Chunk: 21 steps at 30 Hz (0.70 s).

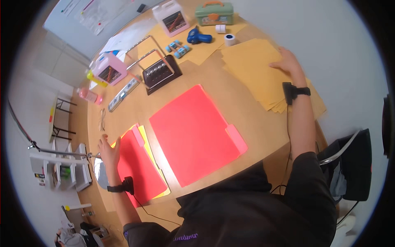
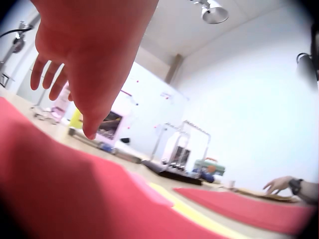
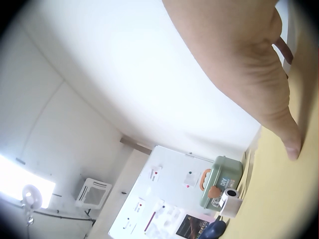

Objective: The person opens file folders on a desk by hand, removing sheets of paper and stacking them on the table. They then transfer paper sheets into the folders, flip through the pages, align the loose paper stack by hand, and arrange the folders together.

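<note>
My left hand (image 1: 109, 154) hovers at the far edge of a red folder (image 1: 142, 173) lying at the left, its fingers spread and gripping nothing. A yellow folder (image 1: 145, 136) peeks out from under that red one. In the left wrist view the left palm (image 2: 94, 55) hangs above the red surface, thumb pointing down. Another red folder (image 1: 193, 131), with a pink tab, lies in the middle of the table. At the right, my right hand (image 1: 290, 64) rests on a fanned pile of tan paper sheets (image 1: 255, 68); the thumb touches the top sheet in the right wrist view.
Across the table (image 1: 205, 72) stand a Newton's cradle (image 1: 160, 74), pink jugs (image 1: 112, 70), a level (image 1: 123, 94), a blue tool (image 1: 199, 36), tape rolls (image 1: 229, 40) and a green toolbox (image 1: 214, 15). Glasses (image 1: 102, 119) lie at the left edge. A chair (image 1: 349, 164) stands at the right.
</note>
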Available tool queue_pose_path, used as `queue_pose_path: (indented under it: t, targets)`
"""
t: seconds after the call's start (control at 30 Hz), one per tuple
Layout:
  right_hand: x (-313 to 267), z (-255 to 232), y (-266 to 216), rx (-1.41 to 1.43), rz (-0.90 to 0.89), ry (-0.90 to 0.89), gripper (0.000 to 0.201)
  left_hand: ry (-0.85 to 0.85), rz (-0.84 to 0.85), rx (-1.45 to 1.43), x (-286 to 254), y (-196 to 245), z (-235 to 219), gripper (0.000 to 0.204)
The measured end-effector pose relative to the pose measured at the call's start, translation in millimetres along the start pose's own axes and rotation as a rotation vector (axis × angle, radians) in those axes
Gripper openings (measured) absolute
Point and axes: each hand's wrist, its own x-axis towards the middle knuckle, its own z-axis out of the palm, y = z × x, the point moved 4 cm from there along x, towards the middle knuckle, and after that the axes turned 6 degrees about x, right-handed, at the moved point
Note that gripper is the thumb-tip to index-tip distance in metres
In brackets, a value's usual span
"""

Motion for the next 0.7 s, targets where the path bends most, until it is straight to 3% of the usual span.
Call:
queue_pose_path:
  t: [0.07, 0.13, 0.2, 0.23, 0.3, 0.37, 0.4, 0.47, 0.5, 0.57, 0.6, 0.67, 0.7]
  targets:
    - [-6, -5, -10, 0.027, 0.074, -0.027, 0.09, -0.087, 0.058, -0.362, 14, 65, -33, 0.048]
    - [-6, -7, -11, 0.102, 0.083, -0.08, 0.086, -0.347, 0.109, -0.977, 18, 145, -47, 0.047]
    - [-4, -7, -13, 0.173, 0.09, -0.136, 0.081, -0.549, 0.313, -1.214, 5, 235, -75, 0.059]
    - [-3, -7, -14, 0.175, 0.042, -0.106, 0.075, -0.766, 0.276, -1.337, -5, 272, -85, 0.075]
    - [-10, 3, -3, 0.165, 0.024, -0.095, 0.068, -0.985, 0.248, -1.378, -22, 339, -91, 0.077]
    - [2, 7, 2, 0.173, 0.111, -0.127, 0.063, -1.158, 0.064, -1.491, -25, 396, -71, 0.088]
    - [0, 3, -3, 0.159, 0.111, -0.126, 0.063, -1.161, 0.067, -1.505, -21, 418, -63, 0.088]
    - [-9, -4, -17, 0.09, 0.144, -0.1, 0.063, -1.078, -0.321, -1.576, -14, 440, -40, 0.09]
    - [-14, -6, -23, 0.082, 0.145, -0.107, 0.063, -1.084, -0.329, -1.581, -10, 448, -34, 0.09]
    - [-20, -12, -34, 0.115, 0.115, -0.057, 0.068, -1.043, -0.502, -1.663, -3, 456, -21, 0.081]
    - [-21, -12, -38, 0.11, 0.117, -0.068, 0.068, -1.05, -0.515, -1.663, -2, 459, -15, 0.081]
    - [-19, -9, -46, 0.034, 0.119, -0.151, 0.069, -1.085, -0.323, -1.843, 6, 468, -10, 0.068]
    - [-16, -6, -48, 0.026, 0.111, -0.158, 0.069, -1.08, -0.334, -1.852, 10, 470, -5, 0.068]
